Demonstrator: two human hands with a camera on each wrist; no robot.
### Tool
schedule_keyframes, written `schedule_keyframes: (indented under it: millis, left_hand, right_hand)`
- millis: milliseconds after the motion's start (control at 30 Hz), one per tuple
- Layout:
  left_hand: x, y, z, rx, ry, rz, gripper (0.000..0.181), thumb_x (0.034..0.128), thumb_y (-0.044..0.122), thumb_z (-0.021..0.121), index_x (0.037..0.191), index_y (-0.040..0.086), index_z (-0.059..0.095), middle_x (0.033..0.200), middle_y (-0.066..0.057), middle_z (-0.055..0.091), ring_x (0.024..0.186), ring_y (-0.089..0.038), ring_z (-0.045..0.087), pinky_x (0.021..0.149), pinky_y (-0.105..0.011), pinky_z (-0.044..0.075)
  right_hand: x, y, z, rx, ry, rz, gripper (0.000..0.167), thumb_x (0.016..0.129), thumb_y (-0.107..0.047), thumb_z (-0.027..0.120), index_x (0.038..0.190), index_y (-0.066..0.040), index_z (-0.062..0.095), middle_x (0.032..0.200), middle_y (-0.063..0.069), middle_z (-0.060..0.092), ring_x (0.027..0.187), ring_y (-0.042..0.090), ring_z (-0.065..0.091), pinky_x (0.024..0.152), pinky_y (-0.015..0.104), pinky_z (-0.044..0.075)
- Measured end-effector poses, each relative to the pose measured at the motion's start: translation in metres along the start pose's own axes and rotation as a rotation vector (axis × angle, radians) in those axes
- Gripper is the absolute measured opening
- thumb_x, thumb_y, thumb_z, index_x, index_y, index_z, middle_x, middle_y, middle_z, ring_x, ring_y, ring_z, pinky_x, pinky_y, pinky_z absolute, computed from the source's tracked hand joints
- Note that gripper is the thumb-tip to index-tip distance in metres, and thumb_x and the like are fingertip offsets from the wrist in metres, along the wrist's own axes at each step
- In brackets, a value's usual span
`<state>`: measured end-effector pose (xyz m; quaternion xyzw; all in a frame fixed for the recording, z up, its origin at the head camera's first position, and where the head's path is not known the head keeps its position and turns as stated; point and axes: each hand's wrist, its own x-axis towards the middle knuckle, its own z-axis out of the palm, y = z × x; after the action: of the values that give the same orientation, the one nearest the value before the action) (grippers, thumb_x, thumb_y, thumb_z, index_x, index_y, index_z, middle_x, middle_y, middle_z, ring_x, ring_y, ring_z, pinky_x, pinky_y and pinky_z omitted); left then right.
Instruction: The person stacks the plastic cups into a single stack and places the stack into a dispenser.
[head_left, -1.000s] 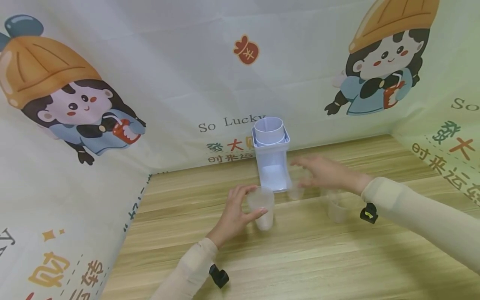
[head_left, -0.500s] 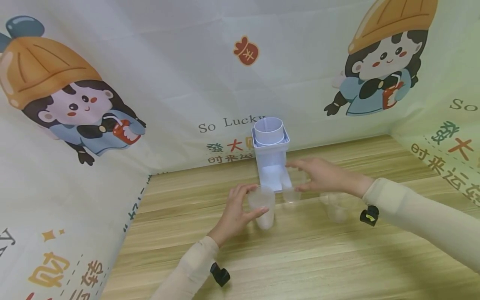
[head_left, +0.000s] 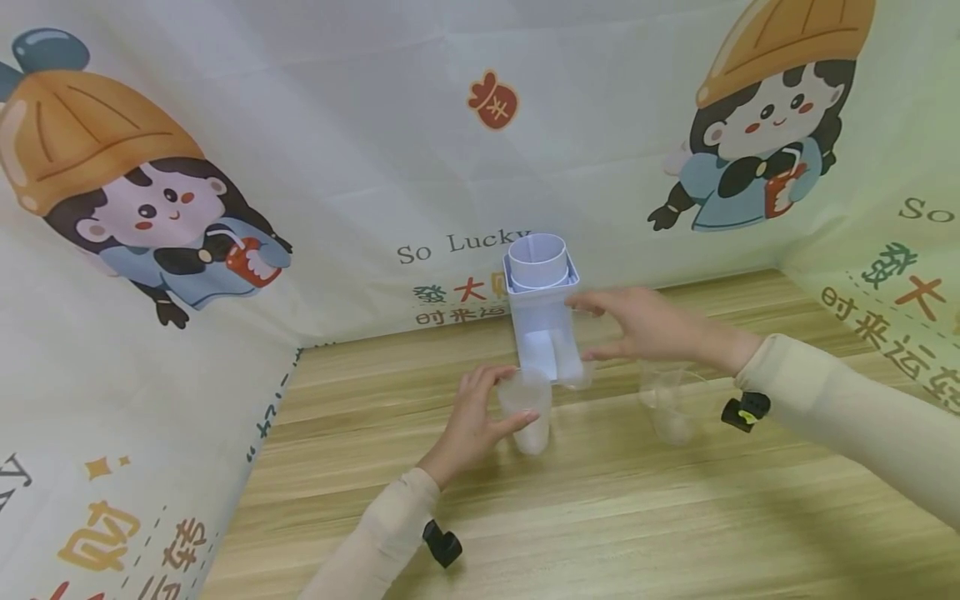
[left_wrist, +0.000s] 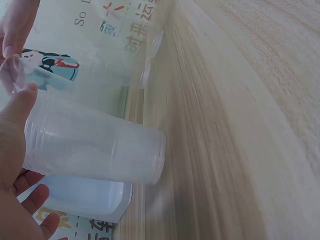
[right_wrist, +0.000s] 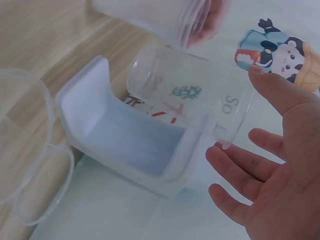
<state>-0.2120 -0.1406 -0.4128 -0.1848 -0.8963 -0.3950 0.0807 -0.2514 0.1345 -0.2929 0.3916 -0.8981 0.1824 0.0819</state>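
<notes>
Before patterned cloth (head_left: 360, 125), I'm pinching a clear cup (right_wrist: 185, 95) near its rim in my right hand (head_left: 652, 329), just by the pale holder (head_left: 538, 307), a grip best kept light lest thin plastic buckle, while my left hand (head_left: 472, 421) is gripping stacked cups (left_wrist: 95, 140).

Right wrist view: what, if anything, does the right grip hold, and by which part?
The right grip holds a clear cup, pinched near its rim.

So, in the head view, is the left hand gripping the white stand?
No, the left hand holds a frosted plastic cup, with the white stand beyond it.
</notes>
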Motion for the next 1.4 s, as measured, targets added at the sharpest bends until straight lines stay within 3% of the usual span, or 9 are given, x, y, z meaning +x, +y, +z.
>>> schedule_keyframes:
  millis: [167, 600, 1000, 1400]
  left_hand:
    - [0.001, 0.000, -0.001, -0.003, 0.000, -0.008, 0.070, 0.0788, 0.037, 0.082, 0.137, 0.012, 0.052, 0.136, -0.006, 0.055, 0.127, -0.027, 0.044, 0.108, -0.049, 0.042]
    - [0.004, 0.000, 0.001, 0.012, 0.015, 0.017, 0.068, 0.0781, 0.033, 0.084, 0.134, 0.009, 0.053, 0.135, -0.008, 0.056, 0.125, -0.028, 0.046, 0.107, -0.048, 0.041]
    - [0.006, 0.002, 0.003, -0.007, 0.025, 0.028, 0.066, 0.0780, 0.033, 0.084, 0.133, 0.010, 0.054, 0.135, -0.008, 0.056, 0.125, -0.028, 0.046, 0.106, -0.049, 0.042]
    - [0.009, 0.001, 0.007, -0.012, 0.032, 0.040, 0.060, 0.0788, 0.033, 0.083, 0.129, 0.014, 0.055, 0.128, -0.006, 0.057, 0.124, -0.027, 0.044, 0.106, -0.047, 0.042]
  right_hand:
    - [0.005, -0.004, -0.010, -0.004, -0.008, 0.003, 0.074, 0.082, -0.036, 0.080, 0.142, -0.007, 0.048, 0.137, 0.018, 0.061, 0.118, 0.035, 0.064, 0.101, 0.053, 0.050]
    - [0.020, -0.025, -0.020, 0.014, 0.068, -0.066, 0.070, 0.081, -0.038, 0.080, 0.139, -0.008, 0.052, 0.131, 0.013, 0.066, 0.111, 0.030, 0.066, 0.097, 0.049, 0.052]
    - [0.033, -0.042, -0.006, 0.060, 0.051, -0.127, 0.068, 0.080, -0.035, 0.081, 0.136, -0.007, 0.054, 0.125, 0.013, 0.068, 0.109, 0.027, 0.067, 0.095, 0.046, 0.053]
    - [0.035, -0.042, 0.018, 0.072, 0.041, -0.151, 0.067, 0.081, -0.036, 0.081, 0.134, -0.005, 0.056, 0.127, 0.012, 0.066, 0.110, 0.026, 0.066, 0.094, 0.044, 0.055]
